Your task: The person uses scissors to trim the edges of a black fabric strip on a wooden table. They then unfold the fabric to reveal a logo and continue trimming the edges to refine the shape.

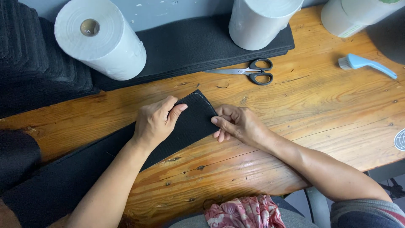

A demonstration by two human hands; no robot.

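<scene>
At six o'clock, nearest the camera, a pink patterned cloth (244, 212) lies in the person's lap, against the edge of the wooden table (320, 114); both bare forearms reach up from there toward the middle of the view.

A long black felt strip (84, 169) runs from eight o'clock diagonally up to the centre, where its rounded end lies flat on the wood; the left hand (155, 122) rests on that end, fingers curled over its upper edge and the thumb pressed down on the top face, so it grips the strip; the right hand (238, 123) meets the same end from three o'clock, thumb and forefinger pinching the tip of the strip, the other fingers folded loosely beneath.

Past the hands, toward one o'clock, black-handled scissors (249, 72) lie closed on the bare wood, blades pointing to nine o'clock; at two o'clock a light blue brush (366, 64) with white bristles lies well apart from them.

Farther back a stack of black felt sheets (190, 46) spans twelve o'clock; a white paper roll (101, 40) lies on its side at eleven o'clock; an upright white roll (259, 21) stands on the stack at twelve o'clock; another roll (350, 14) sits at the one o'clock corner; more dark stacked felt (29, 59) fills ten o'clock.
</scene>
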